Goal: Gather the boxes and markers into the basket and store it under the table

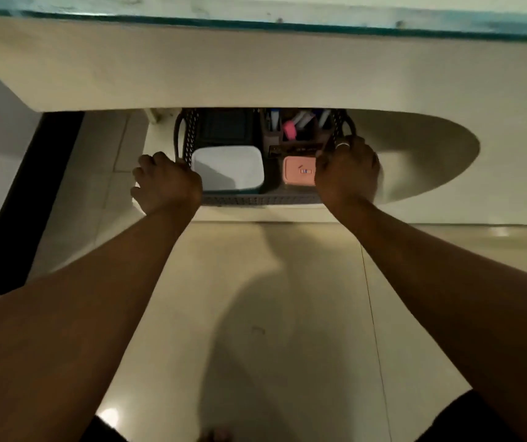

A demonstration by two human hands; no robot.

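- The basket, dark with perforated walls, sits low at the floor. Its far half is tucked beneath the edge of the table and its near wall is still out in the open.
- The left hand has its fingers curled tight round the basket's left handle.
- The right hand grips the right handle the same way, fingers closed over it. A ring shows on one finger.
- Inside, at the near left, lies a white-lidded box with a teal base.
- At the near right lies a pink box, partly hidden by the right hand. It carries a small sticker, too small and blurred to read.
- Behind the pink box a brown holder stands with markers upright in it, one with a pink cap. A strip on the holder's front bears marks that cannot be read.
- A dark box fills the far left corner, in the table's shadow.
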